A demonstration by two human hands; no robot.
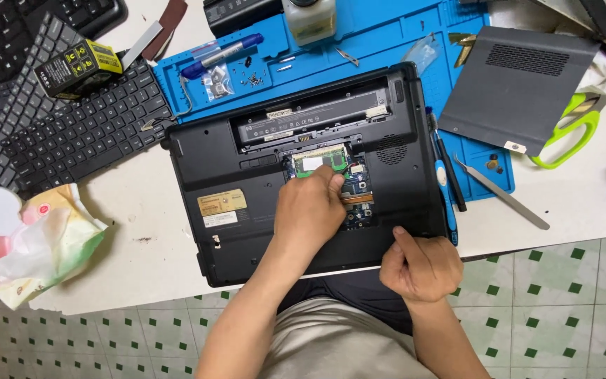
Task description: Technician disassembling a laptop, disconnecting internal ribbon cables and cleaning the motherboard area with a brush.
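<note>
A black laptop turned upside down (247, 231) is lying on the white table (569, 203), with its far part resting on the blue rubber work mat (380, 35). Its service hatch is standing open near the middle of the base, and a green memory module with a white label (317, 163) is sitting in the slot there.

The left hand (310, 210) is reaching into this open compartment. Its fingers are curling down and the fingertips (334, 181) are touching the near edge of the green module; I cannot tell if they are really pinching it or only pressing on it. The right hand (419, 267) is closing around the near right corner of the laptop, with the thumb lying on top of the base and the other fingers folding under the edge.

A blue-handled screwdriver (445, 189) is lying just beside the right side of the laptop, and metal tweezers (503, 193) are lying a little further right. The grey removed cover panel (520, 84) is resting at the upper right, near green-handled scissors (573, 126). A loose black keyboard (71, 119) is lying to the left of the laptop.
</note>
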